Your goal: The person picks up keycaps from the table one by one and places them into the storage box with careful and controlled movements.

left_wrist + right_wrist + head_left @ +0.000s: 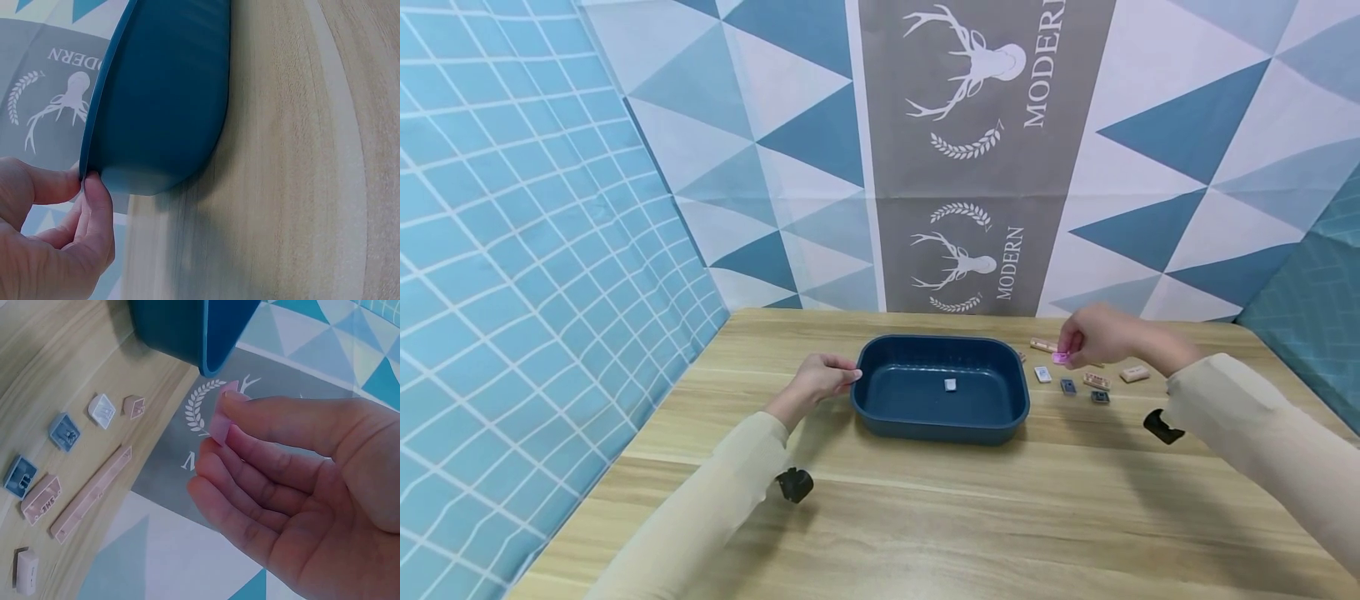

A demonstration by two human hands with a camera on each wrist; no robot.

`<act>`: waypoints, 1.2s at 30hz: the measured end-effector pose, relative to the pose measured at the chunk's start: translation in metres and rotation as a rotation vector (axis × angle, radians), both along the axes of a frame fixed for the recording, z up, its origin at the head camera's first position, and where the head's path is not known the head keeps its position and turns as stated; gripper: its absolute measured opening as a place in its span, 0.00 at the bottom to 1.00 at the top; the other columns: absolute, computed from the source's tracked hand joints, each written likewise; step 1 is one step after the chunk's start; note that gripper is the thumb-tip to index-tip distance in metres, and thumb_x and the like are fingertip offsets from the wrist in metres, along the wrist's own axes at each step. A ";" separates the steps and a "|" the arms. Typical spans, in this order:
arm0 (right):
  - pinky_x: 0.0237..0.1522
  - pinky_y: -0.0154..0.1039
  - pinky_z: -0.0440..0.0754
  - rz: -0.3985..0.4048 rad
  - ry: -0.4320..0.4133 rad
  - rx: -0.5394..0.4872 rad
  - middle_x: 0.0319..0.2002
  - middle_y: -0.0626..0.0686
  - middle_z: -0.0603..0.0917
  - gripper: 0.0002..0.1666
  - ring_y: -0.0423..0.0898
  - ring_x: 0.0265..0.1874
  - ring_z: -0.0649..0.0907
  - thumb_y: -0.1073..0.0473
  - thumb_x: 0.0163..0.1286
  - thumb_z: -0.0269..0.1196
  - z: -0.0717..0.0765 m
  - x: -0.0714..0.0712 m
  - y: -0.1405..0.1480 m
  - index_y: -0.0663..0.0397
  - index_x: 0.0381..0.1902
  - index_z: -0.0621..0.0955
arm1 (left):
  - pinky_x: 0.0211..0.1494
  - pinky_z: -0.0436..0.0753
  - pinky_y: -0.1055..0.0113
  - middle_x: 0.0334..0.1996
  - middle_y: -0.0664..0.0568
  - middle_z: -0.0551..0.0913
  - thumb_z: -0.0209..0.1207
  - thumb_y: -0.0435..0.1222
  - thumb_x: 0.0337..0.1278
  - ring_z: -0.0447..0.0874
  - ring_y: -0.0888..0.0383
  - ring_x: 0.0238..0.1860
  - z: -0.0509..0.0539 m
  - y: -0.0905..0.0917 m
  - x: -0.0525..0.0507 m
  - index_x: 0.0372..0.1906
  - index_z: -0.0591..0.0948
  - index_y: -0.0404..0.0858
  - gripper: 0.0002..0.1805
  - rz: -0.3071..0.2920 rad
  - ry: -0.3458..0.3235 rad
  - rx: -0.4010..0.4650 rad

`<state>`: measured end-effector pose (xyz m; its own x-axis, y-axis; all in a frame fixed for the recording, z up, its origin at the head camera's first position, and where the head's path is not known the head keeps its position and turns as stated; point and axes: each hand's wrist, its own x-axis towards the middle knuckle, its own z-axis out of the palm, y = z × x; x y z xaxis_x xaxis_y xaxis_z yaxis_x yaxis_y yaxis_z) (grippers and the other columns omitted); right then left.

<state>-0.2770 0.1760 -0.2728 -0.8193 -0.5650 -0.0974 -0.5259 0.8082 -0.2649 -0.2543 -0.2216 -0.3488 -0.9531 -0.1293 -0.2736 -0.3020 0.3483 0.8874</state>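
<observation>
A dark blue rectangular bin (940, 432) stands on the wooden table, with one small white piece (951, 385) inside. My left hand (822, 379) pinches the bin's left rim between thumb and fingers, seen closely in the left wrist view, where the hand (56, 231) is at the bin wall (162, 94). To the right of the bin, my right hand (1097, 333) holds a small pink piece (1060, 358) above the table. In the right wrist view, thumb and fingers of the hand (294, 462) pinch this thin pink piece (220, 419).
Right of the bin lie several small keycap-like pieces: a white one (1042, 374), a blue-grey one (1068, 387), a dark one (1100, 397), beige ones (1096, 381) and a long pinkish one (94, 494). Patterned cloth (805, 167) hangs behind the table.
</observation>
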 end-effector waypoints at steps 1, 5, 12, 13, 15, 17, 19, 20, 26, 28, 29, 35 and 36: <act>0.29 0.34 0.79 0.002 -0.003 0.000 0.27 0.49 0.83 0.03 0.41 0.26 0.77 0.66 0.57 0.69 0.000 0.000 -0.001 0.58 0.29 0.83 | 0.54 0.85 0.63 0.43 0.45 0.80 0.61 0.30 0.60 0.82 0.62 0.33 0.000 0.000 0.000 0.49 0.80 0.28 0.13 0.001 -0.002 0.000; 0.30 0.35 0.81 0.004 0.002 -0.001 0.27 0.49 0.83 0.04 0.41 0.27 0.77 0.66 0.57 0.69 0.000 0.000 -0.007 0.58 0.30 0.83 | 0.51 0.86 0.65 0.43 0.44 0.81 0.61 0.30 0.60 0.82 0.61 0.34 0.000 0.000 0.001 0.49 0.80 0.28 0.13 0.002 -0.005 0.003; 0.30 0.35 0.81 0.019 0.000 -0.001 0.27 0.49 0.83 0.04 0.40 0.27 0.78 0.65 0.57 0.68 0.003 0.001 -0.016 0.58 0.29 0.83 | 0.51 0.86 0.66 0.44 0.44 0.81 0.60 0.30 0.61 0.83 0.60 0.36 0.000 0.000 0.001 0.49 0.80 0.29 0.13 -0.002 -0.004 0.005; 0.30 0.35 0.81 0.027 0.002 -0.003 0.27 0.49 0.83 0.04 0.40 0.27 0.79 0.64 0.57 0.69 0.003 0.001 -0.017 0.58 0.29 0.83 | 0.52 0.86 0.65 0.44 0.44 0.81 0.60 0.30 0.61 0.83 0.60 0.36 0.000 0.000 0.001 0.49 0.80 0.29 0.13 -0.002 -0.002 0.006; 0.31 0.34 0.81 0.043 0.005 -0.006 0.27 0.49 0.84 0.04 0.40 0.27 0.79 0.64 0.56 0.69 0.004 0.002 -0.019 0.58 0.29 0.83 | 0.52 0.86 0.65 0.44 0.44 0.80 0.60 0.30 0.60 0.83 0.60 0.36 0.000 0.000 0.001 0.49 0.80 0.29 0.13 -0.001 0.000 0.009; 0.31 0.34 0.81 0.054 0.006 -0.009 0.27 0.49 0.84 0.05 0.39 0.27 0.79 0.64 0.56 0.69 0.005 0.002 -0.021 0.59 0.29 0.83 | 0.52 0.86 0.65 0.43 0.44 0.80 0.60 0.30 0.60 0.82 0.60 0.35 0.000 0.001 0.001 0.48 0.80 0.28 0.13 -0.002 0.005 0.009; 0.31 0.34 0.82 0.061 0.009 -0.005 0.27 0.49 0.84 0.05 0.39 0.27 0.80 0.64 0.56 0.69 0.006 0.003 -0.024 0.59 0.29 0.83 | 0.51 0.86 0.66 0.42 0.45 0.80 0.61 0.29 0.60 0.82 0.61 0.34 0.000 0.001 0.001 0.48 0.80 0.28 0.13 -0.004 0.009 0.008; 0.31 0.34 0.82 0.062 0.007 -0.002 0.27 0.49 0.84 0.05 0.39 0.27 0.80 0.64 0.56 0.69 0.006 0.003 -0.025 0.59 0.29 0.83 | 0.50 0.86 0.66 0.42 0.45 0.80 0.61 0.29 0.60 0.82 0.61 0.34 -0.001 0.000 0.002 0.48 0.80 0.28 0.13 -0.003 0.011 0.009; 0.31 0.35 0.83 0.058 -0.015 0.008 0.27 0.50 0.84 0.05 0.40 0.26 0.79 0.64 0.57 0.69 0.007 0.003 -0.032 0.59 0.30 0.83 | 0.46 0.87 0.68 0.41 0.45 0.81 0.62 0.29 0.59 0.82 0.61 0.32 -0.001 0.000 0.003 0.47 0.80 0.28 0.13 0.001 0.012 0.006; 0.30 0.34 0.82 0.057 -0.019 0.005 0.26 0.49 0.84 0.04 0.40 0.26 0.79 0.64 0.57 0.69 0.006 0.003 -0.034 0.59 0.29 0.83 | 0.48 0.87 0.66 0.42 0.44 0.81 0.61 0.29 0.59 0.82 0.61 0.32 -0.001 0.000 0.003 0.47 0.80 0.28 0.13 -0.004 0.016 0.005; 0.30 0.34 0.82 0.059 -0.020 0.004 0.26 0.49 0.84 0.04 0.40 0.26 0.79 0.64 0.57 0.69 0.006 0.003 -0.035 0.59 0.29 0.83 | 0.49 0.87 0.65 0.42 0.43 0.81 0.61 0.30 0.59 0.82 0.61 0.33 -0.001 0.000 0.003 0.47 0.80 0.28 0.13 -0.003 0.015 0.003; 0.31 0.35 0.83 0.081 0.002 0.006 0.27 0.49 0.85 0.04 0.39 0.27 0.80 0.63 0.58 0.69 0.007 0.004 -0.042 0.58 0.29 0.84 | 0.51 0.86 0.63 0.42 0.44 0.81 0.61 0.29 0.59 0.81 0.61 0.32 0.000 0.000 0.003 0.47 0.80 0.29 0.12 0.002 0.007 0.007; 0.32 0.35 0.83 0.083 0.006 0.008 0.27 0.49 0.85 0.04 0.39 0.27 0.80 0.63 0.58 0.69 0.008 0.004 -0.043 0.58 0.30 0.84 | 0.51 0.86 0.63 0.41 0.45 0.81 0.61 0.29 0.59 0.81 0.61 0.32 0.001 0.000 0.002 0.47 0.80 0.29 0.12 0.002 0.006 0.008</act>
